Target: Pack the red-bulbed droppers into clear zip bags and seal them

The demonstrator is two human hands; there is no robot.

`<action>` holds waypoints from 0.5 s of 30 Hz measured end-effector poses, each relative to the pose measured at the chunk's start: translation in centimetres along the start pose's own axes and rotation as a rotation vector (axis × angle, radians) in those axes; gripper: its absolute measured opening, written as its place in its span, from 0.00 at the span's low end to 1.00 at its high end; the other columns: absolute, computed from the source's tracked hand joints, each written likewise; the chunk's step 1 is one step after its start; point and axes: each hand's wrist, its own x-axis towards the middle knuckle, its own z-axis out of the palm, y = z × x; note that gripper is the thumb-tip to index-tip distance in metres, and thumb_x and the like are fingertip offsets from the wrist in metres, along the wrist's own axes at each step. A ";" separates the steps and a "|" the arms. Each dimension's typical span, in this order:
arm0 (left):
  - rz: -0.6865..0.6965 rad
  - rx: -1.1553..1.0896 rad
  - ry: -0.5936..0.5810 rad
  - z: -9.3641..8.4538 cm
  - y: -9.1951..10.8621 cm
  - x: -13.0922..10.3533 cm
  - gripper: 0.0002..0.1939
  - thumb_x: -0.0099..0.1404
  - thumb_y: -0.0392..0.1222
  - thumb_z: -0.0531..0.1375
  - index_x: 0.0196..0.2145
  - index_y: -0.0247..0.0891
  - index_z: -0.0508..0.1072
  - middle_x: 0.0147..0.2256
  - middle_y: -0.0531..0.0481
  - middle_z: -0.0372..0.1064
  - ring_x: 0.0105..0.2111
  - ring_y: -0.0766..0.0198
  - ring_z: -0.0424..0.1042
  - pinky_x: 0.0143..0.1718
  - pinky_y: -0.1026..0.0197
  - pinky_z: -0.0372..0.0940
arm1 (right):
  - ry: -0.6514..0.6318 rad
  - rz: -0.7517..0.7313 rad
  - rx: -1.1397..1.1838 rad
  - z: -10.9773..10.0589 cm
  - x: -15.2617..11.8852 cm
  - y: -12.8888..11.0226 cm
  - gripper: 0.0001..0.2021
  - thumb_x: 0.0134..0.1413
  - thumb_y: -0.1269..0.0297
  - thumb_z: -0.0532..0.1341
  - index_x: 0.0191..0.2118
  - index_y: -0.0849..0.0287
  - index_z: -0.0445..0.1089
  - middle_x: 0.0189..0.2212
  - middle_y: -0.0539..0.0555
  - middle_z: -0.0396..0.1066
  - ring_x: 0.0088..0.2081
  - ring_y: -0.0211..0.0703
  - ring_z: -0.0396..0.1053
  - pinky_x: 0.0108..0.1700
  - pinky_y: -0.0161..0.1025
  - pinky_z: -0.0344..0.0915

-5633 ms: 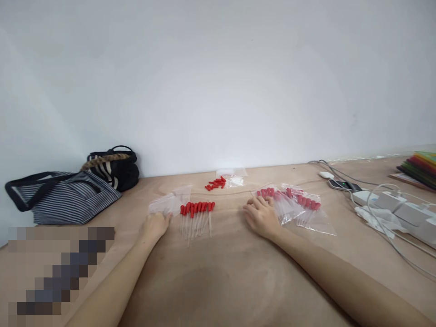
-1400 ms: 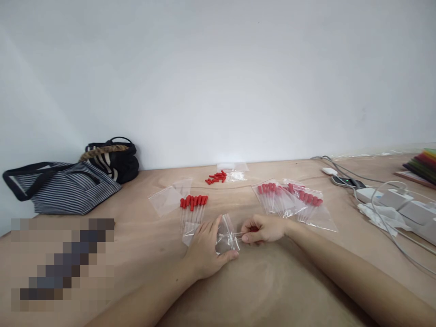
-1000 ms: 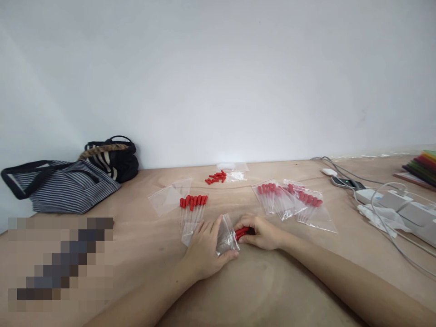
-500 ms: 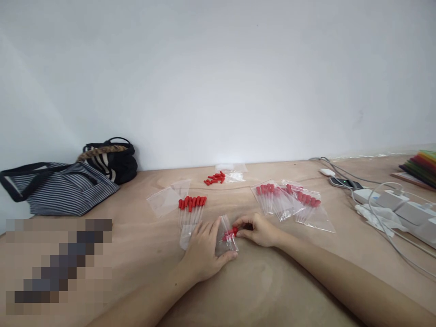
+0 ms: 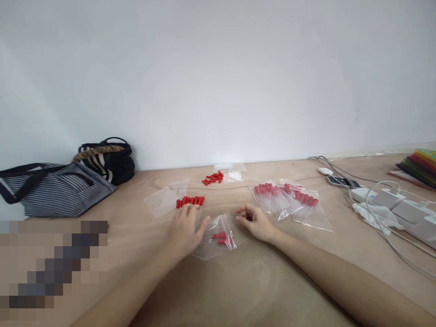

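A clear zip bag (image 5: 213,249) lies on the table before me, with a few red-bulbed droppers (image 5: 220,235) inside. My left hand (image 5: 184,230) is open just left of it, thumb apart. Its fingertips reach the row of loose droppers (image 5: 190,200), whose red bulbs show beyond the fingers while the stems are mostly hidden under the hand. To the right of the bag, my right hand (image 5: 255,222) rests with curled fingers, the thumb apart from them and nothing visible between.
Filled dropper bags (image 5: 281,204) overlap at right. Flat clear bags (image 5: 166,198) lie left. Loose red bulbs (image 5: 213,178) and clear tubes (image 5: 233,175) sit near the wall. A striped bag (image 5: 68,190) stands far left; a power strip (image 5: 412,213) with cables is at right.
My left hand has moved off the zip bag, left and away from me, to the loose droppers. My right hand has let go of the red-bulbed dropper, which now lies in the bag.
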 end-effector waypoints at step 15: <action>-0.542 -0.180 -0.186 0.9 -7.9 4.8 0.13 0.45 0.41 0.61 0.27 0.39 0.61 0.18 0.57 0.64 0.22 0.60 0.69 0.21 0.65 0.55 | 0.003 -0.015 -0.089 0.0 -0.5 -0.1 0.06 0.45 0.67 0.57 0.32 0.61 0.65 0.23 0.49 0.65 0.26 0.35 0.63 0.29 0.34 0.60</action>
